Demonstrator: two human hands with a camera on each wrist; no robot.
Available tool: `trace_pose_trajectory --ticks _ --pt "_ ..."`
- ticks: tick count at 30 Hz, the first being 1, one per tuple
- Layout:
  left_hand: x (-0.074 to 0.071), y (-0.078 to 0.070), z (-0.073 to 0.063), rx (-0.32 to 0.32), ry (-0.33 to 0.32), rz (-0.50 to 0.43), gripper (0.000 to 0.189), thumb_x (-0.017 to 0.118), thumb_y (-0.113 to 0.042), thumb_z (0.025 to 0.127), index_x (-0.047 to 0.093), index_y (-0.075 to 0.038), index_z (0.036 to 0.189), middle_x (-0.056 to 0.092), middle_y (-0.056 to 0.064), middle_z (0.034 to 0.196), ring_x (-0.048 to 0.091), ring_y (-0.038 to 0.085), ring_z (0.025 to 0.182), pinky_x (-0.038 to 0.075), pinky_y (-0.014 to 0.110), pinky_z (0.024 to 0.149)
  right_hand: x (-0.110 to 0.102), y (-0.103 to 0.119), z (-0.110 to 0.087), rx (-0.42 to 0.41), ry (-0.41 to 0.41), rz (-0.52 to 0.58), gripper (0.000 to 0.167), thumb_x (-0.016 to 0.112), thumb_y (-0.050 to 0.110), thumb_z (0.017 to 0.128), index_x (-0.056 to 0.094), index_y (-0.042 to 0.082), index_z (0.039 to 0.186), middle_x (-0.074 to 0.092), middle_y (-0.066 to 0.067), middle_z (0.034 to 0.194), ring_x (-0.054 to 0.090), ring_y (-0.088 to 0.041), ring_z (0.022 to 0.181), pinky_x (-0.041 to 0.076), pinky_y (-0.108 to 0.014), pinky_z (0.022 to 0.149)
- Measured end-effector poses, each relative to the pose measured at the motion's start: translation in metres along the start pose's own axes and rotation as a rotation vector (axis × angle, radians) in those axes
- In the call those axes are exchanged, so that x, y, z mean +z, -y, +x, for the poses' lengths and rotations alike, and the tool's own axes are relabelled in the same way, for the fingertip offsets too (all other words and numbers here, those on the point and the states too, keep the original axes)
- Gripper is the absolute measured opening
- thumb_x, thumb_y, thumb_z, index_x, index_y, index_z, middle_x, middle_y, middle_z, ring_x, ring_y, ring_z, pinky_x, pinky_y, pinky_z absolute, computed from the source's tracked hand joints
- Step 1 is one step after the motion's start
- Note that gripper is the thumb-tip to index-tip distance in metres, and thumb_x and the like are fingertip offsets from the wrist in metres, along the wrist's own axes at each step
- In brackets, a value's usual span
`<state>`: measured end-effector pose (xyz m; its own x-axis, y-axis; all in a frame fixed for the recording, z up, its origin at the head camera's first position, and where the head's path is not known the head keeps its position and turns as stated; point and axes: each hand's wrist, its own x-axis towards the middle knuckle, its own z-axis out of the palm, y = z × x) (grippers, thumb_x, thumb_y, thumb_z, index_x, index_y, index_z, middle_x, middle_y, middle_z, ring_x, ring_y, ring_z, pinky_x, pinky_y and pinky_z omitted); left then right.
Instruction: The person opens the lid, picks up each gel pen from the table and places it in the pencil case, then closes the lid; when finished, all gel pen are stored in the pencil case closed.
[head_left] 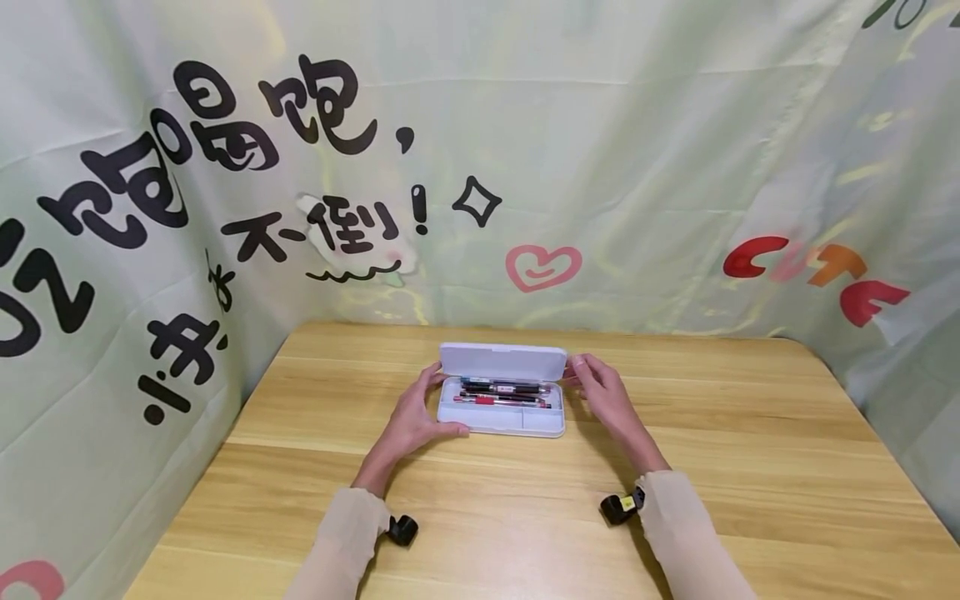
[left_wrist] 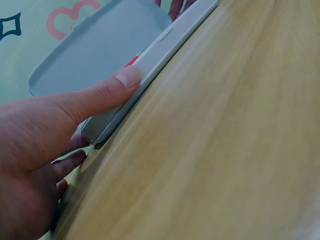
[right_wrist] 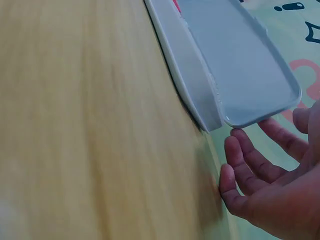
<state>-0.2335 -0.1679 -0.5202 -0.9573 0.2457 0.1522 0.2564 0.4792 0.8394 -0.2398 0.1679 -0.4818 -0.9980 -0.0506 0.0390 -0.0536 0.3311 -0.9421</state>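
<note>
A white pencil case (head_left: 501, 422) lies on the wooden table with its lid (head_left: 502, 362) raised at the back. Inside its tray are several pens (head_left: 504, 392), dark ones and one with a red grip. My left hand (head_left: 415, 415) holds the case's left end, the thumb on the front wall and the fingers round the side, as the left wrist view also shows. At the right end, my right hand (head_left: 602, 389) has its fingertips against the lid's edge, its thumb apart from the other fingers in the right wrist view (right_wrist: 275, 175).
The wooden table (head_left: 720, 433) spreads around the case. Behind it hangs a pale green cloth (head_left: 637, 167) printed with black characters, a pink heart and coloured letters. A small black camera (head_left: 621, 507) is worn at each wrist.
</note>
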Motion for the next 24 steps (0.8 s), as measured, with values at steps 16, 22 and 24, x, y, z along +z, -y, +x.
trace_pose_trajectory --ticks 16,22,24 --pt "-0.001 0.000 -0.001 0.019 0.000 -0.041 0.100 0.100 -0.027 0.066 0.043 -0.013 0.147 0.052 0.010 0.147 0.046 0.025 0.139 0.035 0.044 0.118 -0.015 -0.009 -0.020 -0.106 0.203 -0.110 0.046 0.067 0.037 0.101 0.064 0.008 0.136 0.067 -0.011 0.131 0.064 -0.026 0.117 0.051 -0.038 0.099" --pt "-0.003 0.002 -0.001 0.030 0.034 0.010 0.097 0.097 -0.034 0.070 0.046 -0.018 0.151 0.052 0.009 0.147 0.047 0.026 0.137 0.039 0.044 0.115 -0.015 -0.014 -0.025 -0.132 0.229 -0.103 0.050 0.074 0.029 0.097 0.062 0.004 0.139 0.067 -0.014 0.129 0.064 -0.028 0.115 0.052 -0.031 0.097" --pt "-0.004 0.002 -0.002 0.015 0.052 0.012 0.098 0.096 -0.036 0.071 0.046 -0.020 0.154 0.049 0.010 0.150 0.044 0.028 0.139 0.038 0.046 0.116 -0.015 -0.015 -0.025 -0.146 0.235 -0.107 0.051 0.075 0.028 0.096 0.061 0.003 0.139 0.067 -0.015 0.129 0.064 -0.030 0.116 0.052 -0.031 0.096"
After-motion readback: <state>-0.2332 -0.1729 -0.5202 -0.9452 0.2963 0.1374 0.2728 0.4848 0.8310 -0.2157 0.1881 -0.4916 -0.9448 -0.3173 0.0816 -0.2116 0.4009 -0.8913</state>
